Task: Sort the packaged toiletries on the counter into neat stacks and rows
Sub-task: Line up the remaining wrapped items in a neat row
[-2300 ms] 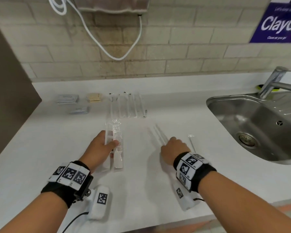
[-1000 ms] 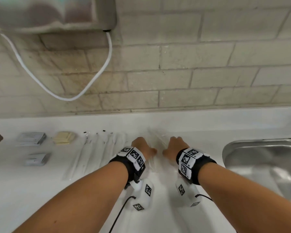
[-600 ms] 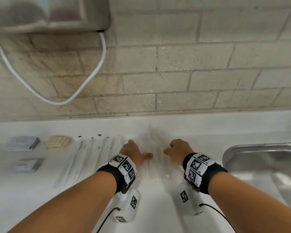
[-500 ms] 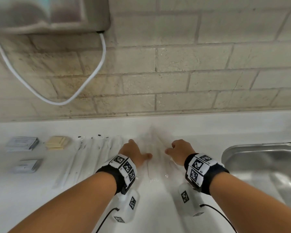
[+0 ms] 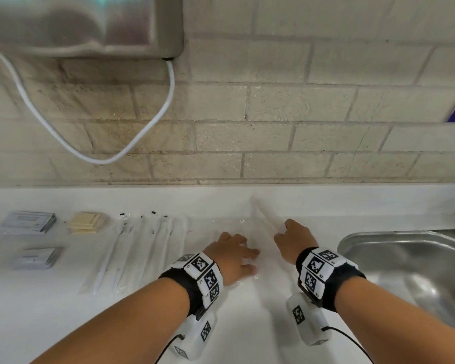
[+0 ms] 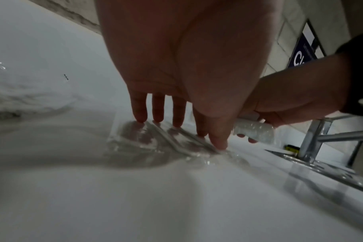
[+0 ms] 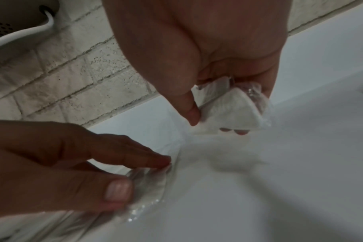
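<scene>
Left hand [image 5: 231,258]: fingers extended, fingertips [image 6: 177,121] pressing flat on clear-wrapped packets [image 6: 166,140] that lie on the white counter [image 5: 63,319]. The hand grips nothing.

Right hand [image 5: 293,243]: fingers curled around one clear-wrapped white item [image 7: 230,106], thumb on its near face, fingertips showing beneath it. In the left wrist view this item [image 6: 253,129] is clear of the counter, just right of the pressed packets. Its exact type cannot be determined.

Counter layout, moving left from the hands:
- A row of long, narrow wrapped items [image 5: 142,248], laid parallel and running near to far, just left of the left hand.
- A stack of cream-coloured sachets [image 5: 86,222] at the far side, left of that row.
- A stack of grey packets [image 5: 28,222] further left, also at the far side.
- A second stack of grey packets [image 5: 37,257] nearer, in front of the first.

To the right, a stainless steel sink [image 5: 405,258] is set into the counter, with a chrome tap [image 6: 317,135] behind it. A brick wall [image 5: 273,114] backs the counter. A wall-mounted appliance [image 5: 84,24] hangs at upper left, with a white cord [image 5: 111,160] looping below it.
</scene>
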### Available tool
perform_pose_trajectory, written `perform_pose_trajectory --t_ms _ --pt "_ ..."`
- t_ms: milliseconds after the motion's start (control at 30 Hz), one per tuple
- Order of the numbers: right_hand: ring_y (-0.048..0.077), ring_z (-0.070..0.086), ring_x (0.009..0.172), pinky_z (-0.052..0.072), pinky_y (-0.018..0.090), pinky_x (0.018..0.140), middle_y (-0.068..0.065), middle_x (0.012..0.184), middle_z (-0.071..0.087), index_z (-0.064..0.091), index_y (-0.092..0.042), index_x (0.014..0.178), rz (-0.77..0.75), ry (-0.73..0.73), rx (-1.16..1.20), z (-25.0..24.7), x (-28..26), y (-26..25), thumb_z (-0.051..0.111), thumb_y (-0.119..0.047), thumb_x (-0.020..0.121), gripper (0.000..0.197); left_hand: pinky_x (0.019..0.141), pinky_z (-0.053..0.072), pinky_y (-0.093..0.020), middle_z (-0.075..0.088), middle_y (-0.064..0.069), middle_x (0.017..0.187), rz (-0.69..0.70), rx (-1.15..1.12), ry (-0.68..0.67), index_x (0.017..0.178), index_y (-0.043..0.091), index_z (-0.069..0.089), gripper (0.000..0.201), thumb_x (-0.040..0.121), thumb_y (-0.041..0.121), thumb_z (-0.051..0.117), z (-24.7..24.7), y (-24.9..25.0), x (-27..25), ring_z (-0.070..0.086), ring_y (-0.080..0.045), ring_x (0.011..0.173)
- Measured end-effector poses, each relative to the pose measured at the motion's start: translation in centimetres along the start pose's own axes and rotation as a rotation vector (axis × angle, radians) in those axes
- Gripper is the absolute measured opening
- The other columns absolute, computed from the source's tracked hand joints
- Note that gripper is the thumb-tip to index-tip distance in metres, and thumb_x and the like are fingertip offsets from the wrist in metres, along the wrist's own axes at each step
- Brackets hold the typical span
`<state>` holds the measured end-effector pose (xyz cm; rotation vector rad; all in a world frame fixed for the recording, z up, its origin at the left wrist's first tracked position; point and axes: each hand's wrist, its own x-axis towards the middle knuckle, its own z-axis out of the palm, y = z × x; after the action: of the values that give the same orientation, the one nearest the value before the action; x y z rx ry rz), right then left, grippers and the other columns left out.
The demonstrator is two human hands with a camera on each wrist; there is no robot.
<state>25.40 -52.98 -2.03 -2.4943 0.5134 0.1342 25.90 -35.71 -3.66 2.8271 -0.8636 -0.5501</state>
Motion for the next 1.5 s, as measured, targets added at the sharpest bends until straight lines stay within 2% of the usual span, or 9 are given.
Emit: perform_pose_trajectory --t_ms 367,500,667,800,933,1100,1200,1367,1500 --pt "0.024 0.053 0.081 0.040 0.029 0.069 0.002 0.085 0.055 0.051 -0.011 0.090 -0.046 -0.094 0.053 2.5 0.0 -1.6 0.059 -0.032 0.089 0.022 0.115 0.025 -0.041 0.030 -0.001 0.151 -0.088 -0.096 0.007 0.140 0.037 0.043 0.053 0.090 0.046 0.052 -0.8 -2.4 -1.2 0.020 -0.029 0.139" --pt "0.026 0.054 0.083 0.046 0.036 0.076 0.011 0.092 0.061 0.063 -0.002 0.097 -0.041 -0.105 0.165 2.2 0.6 -1.6 0.046 -0.026 0.095 0.029 0.116 0.023 -0.041 0.030 0.002 0.154 -0.058 -0.096 0.059 0.141 0.033 0.044 0.051 0.091 0.042 0.051 -1.0 -1.7 -1.1 0.016 -0.026 0.142" --pt "0.029 0.058 0.094 0.040 0.029 0.076 0.013 0.100 0.064 0.065 -0.001 0.103 -0.012 -0.035 0.102 0.0 0.9 -0.2 0.041 -0.025 0.097 0.034 0.113 0.026 -0.039 0.039 0.003 0.148 0.062 -0.083 0.100 0.143 0.032 0.041 0.051 0.094 0.043 0.047 -0.6 0.2 0.0 0.026 -0.025 0.136" --pt "0.026 0.059 0.091 0.046 0.032 0.075 0.004 0.098 0.057 0.055 -0.012 0.105 0.062 -0.042 0.119 -0.5 0.7 1.7 0.053 -0.026 0.092 0.019 0.110 0.027 -0.038 0.042 0.004 0.144 0.089 -0.027 0.069 0.140 0.035 0.044 0.047 0.094 0.044 0.046 -0.4 1.1 0.6 0.029 -0.023 0.133" --pt "0.022 0.058 0.089 0.047 0.030 0.075 0.010 0.110 0.065 0.057 -0.013 0.099 0.078 -0.073 0.039 -0.2 0.2 2.7 0.064 -0.023 0.086 0.018 0.110 0.026 -0.039 0.037 0.006 0.148 0.078 -0.004 0.027 0.137 0.037 0.047 0.044 0.094 0.043 0.047 -0.2 0.7 0.6 0.030 -0.023 0.135" --pt "0.030 0.069 0.090 0.058 0.041 0.082 0.011 0.103 0.069 0.061 -0.014 0.092 0.105 -0.072 0.078 0.2 0.1 2.5 0.071 -0.025 0.078 0.021 0.109 0.026 -0.037 0.036 0.007 0.149 0.083 -0.014 0.023 0.138 0.038 0.047 0.044 0.094 0.041 0.047 0.0 0.3 0.4 0.029 -0.023 0.135" --pt "0.024 0.068 0.090 0.056 0.034 0.081 0.004 0.102 0.067 0.061 -0.017 0.100 0.082 -0.060 -0.001 0.1 0.0 2.2 0.073 -0.033 0.075 0.032 0.110 0.025 -0.037 0.036 0.007 0.149 0.082 -0.026 0.021 0.138 0.037 0.047 0.043 0.094 0.040 0.047 -0.1 0.3 0.4 0.029 -0.023 0.136" --pt "0.023 0.066 0.089 0.057 0.035 0.082 0.004 0.105 0.061 0.056 -0.017 0.103 0.036 -0.052 0.032 0.5 -0.3 2.1 0.068 -0.030 0.076 0.032 0.115 0.024 -0.040 0.035 0.004 0.151 0.084 -0.046 0.007 0.140 0.035 0.045 0.045 0.095 0.036 0.047 -0.1 0.1 0.4 0.027 -0.025 0.138" --pt "0.017 0.054 0.099 0.047 0.030 0.089 0.001 0.115 0.052 0.055 -0.019 0.115 -0.250 -0.036 -0.008 0.8 -0.9 1.7 0.061 -0.026 0.087 0.029 0.113 0.029 -0.032 0.039 0.004 0.145 0.048 -0.177 0.184 0.135 0.028 0.049 0.040 0.096 0.027 0.047 -0.8 -0.9 -0.3 0.033 -0.019 0.135"
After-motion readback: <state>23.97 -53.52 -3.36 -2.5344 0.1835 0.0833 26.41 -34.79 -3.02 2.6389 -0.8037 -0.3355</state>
